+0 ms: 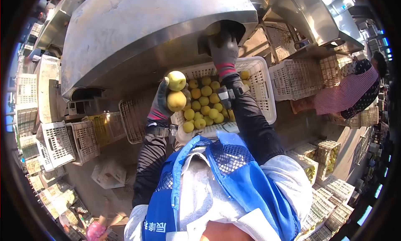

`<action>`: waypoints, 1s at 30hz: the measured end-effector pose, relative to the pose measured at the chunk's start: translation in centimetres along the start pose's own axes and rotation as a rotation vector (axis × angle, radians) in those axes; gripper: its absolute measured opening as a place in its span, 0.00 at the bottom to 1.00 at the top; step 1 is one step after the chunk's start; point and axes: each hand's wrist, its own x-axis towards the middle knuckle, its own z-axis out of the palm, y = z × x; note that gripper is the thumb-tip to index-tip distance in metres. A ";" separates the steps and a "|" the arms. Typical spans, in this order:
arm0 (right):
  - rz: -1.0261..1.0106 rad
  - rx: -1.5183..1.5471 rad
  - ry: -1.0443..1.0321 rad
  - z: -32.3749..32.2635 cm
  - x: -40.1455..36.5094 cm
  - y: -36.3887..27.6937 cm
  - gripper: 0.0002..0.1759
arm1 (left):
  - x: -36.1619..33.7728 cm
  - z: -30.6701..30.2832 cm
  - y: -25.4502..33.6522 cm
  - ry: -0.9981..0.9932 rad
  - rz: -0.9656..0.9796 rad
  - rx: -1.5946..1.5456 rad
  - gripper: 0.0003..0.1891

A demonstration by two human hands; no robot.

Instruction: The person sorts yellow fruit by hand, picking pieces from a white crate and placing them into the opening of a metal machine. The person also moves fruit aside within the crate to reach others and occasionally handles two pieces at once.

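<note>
My left hand (pixel 160 100) clasps two fruits (pixel 176 101) over the crate (pixel 267 95) of more, apparently freeing my right hand (pixel 224 48), apart, to reach into the outlet (pixel 239 31), its grip I cannot tell.

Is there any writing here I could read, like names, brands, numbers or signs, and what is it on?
"辰", and beside it, less surely, "峰": white characters on the blue vest.
Any further character there: too blurred to read.
Metal housing and the white crate around the fruit: no readable text.
Distant background: anything written there is too small or blurred to read.
</note>
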 end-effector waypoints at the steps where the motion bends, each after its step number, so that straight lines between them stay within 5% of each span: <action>1: 0.038 0.213 -0.090 -1.8 -1.8 -0.7 0.33 | 0.3 -0.1 0.2 -0.093 -0.045 -0.021 0.36; 3: 0.226 0.454 -0.507 -6.0 -4.6 -4.4 0.35 | 1.2 -0.4 0.2 -0.194 -0.087 -0.037 0.36; 5: 0.203 0.491 -0.588 -7.0 -7.9 -5.6 0.38 | 2.5 -0.1 -0.3 -0.307 -0.131 -0.050 0.35; 8: 0.217 0.449 -0.518 -6.7 -9.4 -5.9 0.38 | 4.4 0.0 -1.6 -0.193 -0.032 0.180 0.33; 11: 0.225 0.490 -0.365 -5.8 -8.1 -3.7 0.37 | 6.3 -2.9 -2.7 -0.219 0.591 1.286 0.28; 12: 0.112 0.349 -0.295 -5.7 -7.1 -2.8 0.38 | 3.8 1.4 -0.3 -0.199 0.656 1.784 0.33; 15: -0.002 -0.018 -0.239 -3.8 -4.0 0.6 0.39 | 3.3 1.7 -0.6 0.023 0.500 1.505 0.32; 16: -0.002 -0.150 -0.312 -3.4 -2.6 1.0 0.37 | 3.8 0.3 -0.7 -0.011 0.751 1.705 0.32; 19: -0.017 -0.350 -0.457 0.9 1.2 3.4 0.37 | 4.0 -0.9 -1.0 0.064 0.909 1.779 0.32; 21: -0.037 -0.424 -0.512 2.2 1.2 4.2 0.38 | 2.4 2.4 0.2 0.062 0.775 1.595 0.32; 23: -0.228 -0.318 -0.036 2.0 0.3 3.9 0.40 | 3.1 1.8 0.3 0.100 0.716 1.605 0.30; 24: -0.236 -0.319 -0.037 1.0 -0.4 3.2 0.40 | 4.3 0.7 -0.2 0.105 0.721 1.599 0.30; 26: 0.013 0.349 -0.181 -2.5 -3.4 0.8 0.41 | 7.0 -1.9 -1.7 0.033 0.201 0.416 0.28; 27: -0.066 0.388 -0.292 -3.9 -5.1 -0.1 0.43 | 6.6 -0.8 -1.2 0.028 0.197 0.413 0.28; 29: -0.136 0.413 -0.398 -5.0 -7.3 -1.2 0.45 | 5.0 2.8 0.4 0.003 0.622 1.690 0.26; 30: -0.155 0.314 -0.410 -5.2 -8.3 -1.5 0.45 | 5.8 1.9 -0.5 -0.011 0.613 1.684 0.26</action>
